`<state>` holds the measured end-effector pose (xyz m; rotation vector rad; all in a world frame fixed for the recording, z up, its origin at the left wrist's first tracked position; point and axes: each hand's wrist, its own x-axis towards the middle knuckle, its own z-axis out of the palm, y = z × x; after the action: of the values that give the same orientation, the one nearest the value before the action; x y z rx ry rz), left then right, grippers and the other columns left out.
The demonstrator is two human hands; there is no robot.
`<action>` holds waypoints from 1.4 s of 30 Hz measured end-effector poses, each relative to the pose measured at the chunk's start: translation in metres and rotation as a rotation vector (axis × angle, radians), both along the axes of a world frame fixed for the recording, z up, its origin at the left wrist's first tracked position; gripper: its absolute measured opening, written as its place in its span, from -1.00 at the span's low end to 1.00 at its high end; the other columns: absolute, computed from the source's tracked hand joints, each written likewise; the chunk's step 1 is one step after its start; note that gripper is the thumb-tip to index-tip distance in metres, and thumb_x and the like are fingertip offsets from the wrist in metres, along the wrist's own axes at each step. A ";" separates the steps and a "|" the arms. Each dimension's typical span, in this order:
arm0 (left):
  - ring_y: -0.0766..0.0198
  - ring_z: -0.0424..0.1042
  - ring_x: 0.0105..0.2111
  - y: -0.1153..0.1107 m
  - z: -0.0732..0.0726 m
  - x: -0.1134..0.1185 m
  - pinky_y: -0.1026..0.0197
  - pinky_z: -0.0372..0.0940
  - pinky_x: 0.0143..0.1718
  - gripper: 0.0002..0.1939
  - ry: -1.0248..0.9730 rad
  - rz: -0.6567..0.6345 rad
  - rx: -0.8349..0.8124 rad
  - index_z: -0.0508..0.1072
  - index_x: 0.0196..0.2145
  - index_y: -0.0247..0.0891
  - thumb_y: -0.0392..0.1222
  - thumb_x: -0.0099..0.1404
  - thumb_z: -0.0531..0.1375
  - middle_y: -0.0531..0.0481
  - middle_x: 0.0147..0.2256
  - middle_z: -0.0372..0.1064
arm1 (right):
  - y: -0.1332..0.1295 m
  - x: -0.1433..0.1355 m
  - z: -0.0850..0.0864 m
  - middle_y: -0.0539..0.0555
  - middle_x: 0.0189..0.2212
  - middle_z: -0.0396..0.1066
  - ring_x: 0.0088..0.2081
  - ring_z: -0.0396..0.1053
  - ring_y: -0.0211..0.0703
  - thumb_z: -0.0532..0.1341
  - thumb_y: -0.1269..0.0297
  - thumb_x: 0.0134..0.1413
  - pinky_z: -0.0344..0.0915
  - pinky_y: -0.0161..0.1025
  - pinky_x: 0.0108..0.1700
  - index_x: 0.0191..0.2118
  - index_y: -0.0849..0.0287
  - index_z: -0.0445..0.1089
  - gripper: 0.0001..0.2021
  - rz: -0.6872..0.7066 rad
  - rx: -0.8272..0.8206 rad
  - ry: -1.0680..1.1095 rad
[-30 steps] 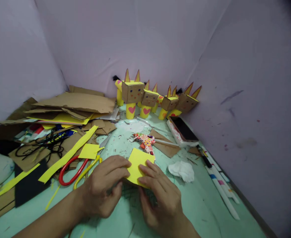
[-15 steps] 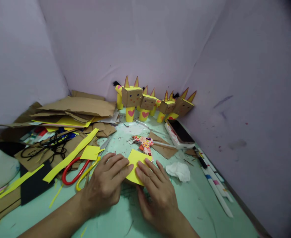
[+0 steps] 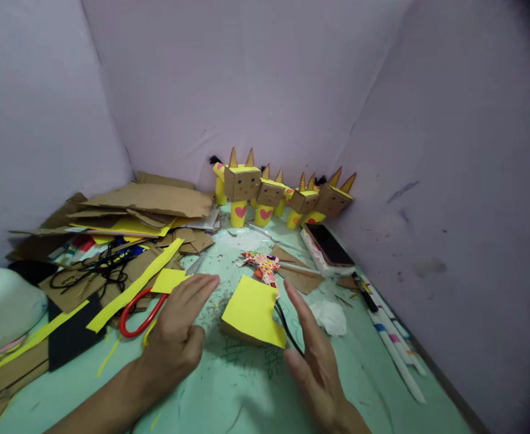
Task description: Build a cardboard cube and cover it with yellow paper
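Observation:
A small cardboard box with a yellow paper sheet on its top rests on the table between my hands. My left hand is beside its left side, fingers stretched out and apart from the box. To the right, my right hand is raised with its fingers extended, holding nothing. A black cord runs between the box and my right hand. Just behind the box lies a flower-patterned glue gun with a pale glue stick sticking out. Scissors with a red handle lie left of my left hand.
Cardboard sheets are piled at the back left, with black string and yellow strips in front. Several box-headed figures stand along the back wall. A phone, crumpled tissue and markers are on the right.
Both hands have come off the yellow-topped box and moved apart, left hand to the left, right hand to the right. The whole box top and the black cord now show.

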<state>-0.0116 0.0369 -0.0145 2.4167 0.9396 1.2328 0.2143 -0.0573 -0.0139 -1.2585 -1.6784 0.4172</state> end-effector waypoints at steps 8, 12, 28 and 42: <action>-0.01 0.03 0.27 -0.009 0.002 0.020 -0.05 0.01 0.25 -0.09 -0.054 -0.206 -0.870 -0.10 0.29 -0.37 -0.39 -0.03 0.10 -0.29 0.28 0.01 | 0.011 0.004 -0.014 0.08 0.35 -0.11 0.33 -0.09 0.01 0.16 0.50 -0.01 -0.10 0.12 0.30 0.34 -0.08 -0.26 -0.14 0.106 -0.278 0.236; -0.09 0.01 0.26 -0.014 0.009 0.027 -0.07 -0.07 0.27 -0.15 -0.047 -0.226 -0.814 0.03 0.25 -0.34 -0.32 -0.01 0.19 -0.25 0.26 0.05 | 0.017 -0.002 -0.021 0.16 0.31 -0.01 0.24 0.12 0.02 0.18 0.48 -0.07 0.15 0.04 0.19 0.33 0.01 -0.16 -0.16 0.102 -0.314 0.422; -0.13 0.24 0.13 0.008 0.028 0.037 -0.04 0.20 0.09 -0.27 -0.774 -0.584 -1.061 0.22 0.12 -0.24 -0.12 0.03 0.37 -0.23 0.13 0.27 | 0.071 -0.024 0.028 0.14 -0.22 0.50 -0.13 0.43 0.06 0.42 0.08 -0.25 0.33 -0.04 -0.05 -0.14 0.16 0.35 -0.50 0.087 -0.387 0.753; -0.17 0.18 0.14 0.011 0.019 0.028 -0.04 0.18 0.09 -0.18 -0.592 -0.315 -1.026 0.13 0.24 -0.20 -0.04 0.07 0.32 -0.18 0.18 0.19 | 0.071 -0.036 0.021 0.18 0.00 0.36 0.01 0.36 0.12 0.47 0.19 -0.41 0.31 0.01 0.01 0.12 0.08 0.05 -0.10 -0.223 -0.231 0.691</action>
<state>0.0165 0.0475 0.0047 1.2352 0.6991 0.9118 0.1784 0.0139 0.0071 -1.2563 -0.9159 0.8173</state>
